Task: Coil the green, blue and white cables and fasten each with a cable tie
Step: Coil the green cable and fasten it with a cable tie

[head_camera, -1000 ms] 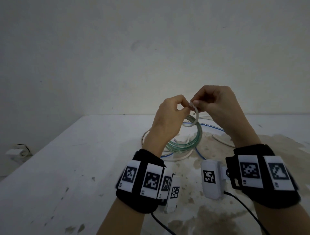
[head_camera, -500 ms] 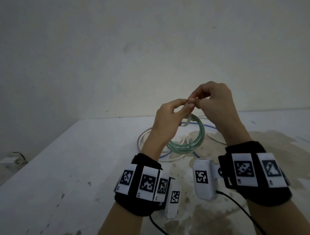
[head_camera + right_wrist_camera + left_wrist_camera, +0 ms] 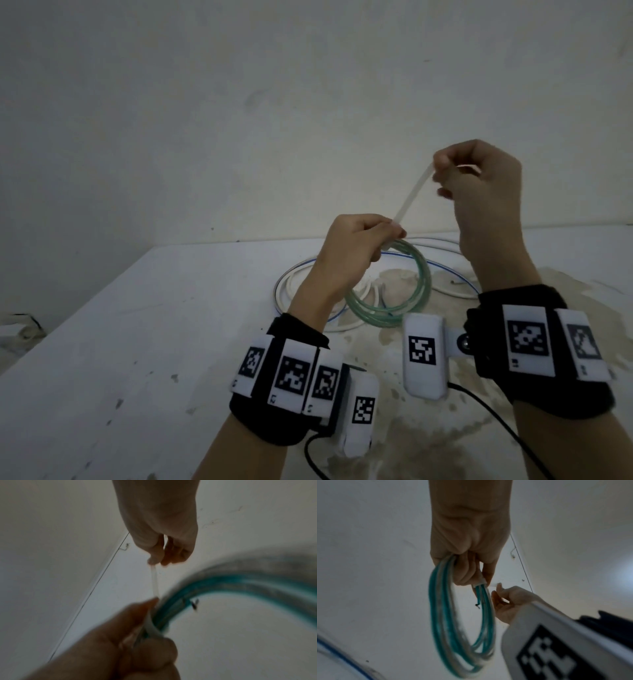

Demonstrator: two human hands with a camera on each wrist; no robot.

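While the left hand [image 3: 346, 253] grips the top of the coiled translucent green cable [image 3: 404, 301] with curled fingers, holding it up off the stained white table [image 3: 137, 342], the right hand [image 3: 486, 192] sits higher and pinches the free tail of a thin whitish plastic cable tie [image 3: 411, 195] between thumb and fingertips. The strap runs taut between both hands, and its loop wraps the coil right at the left fingertips. The loose white cable [image 3: 291, 291] and thin blue cable [image 3: 448, 269] are lying on the table behind.
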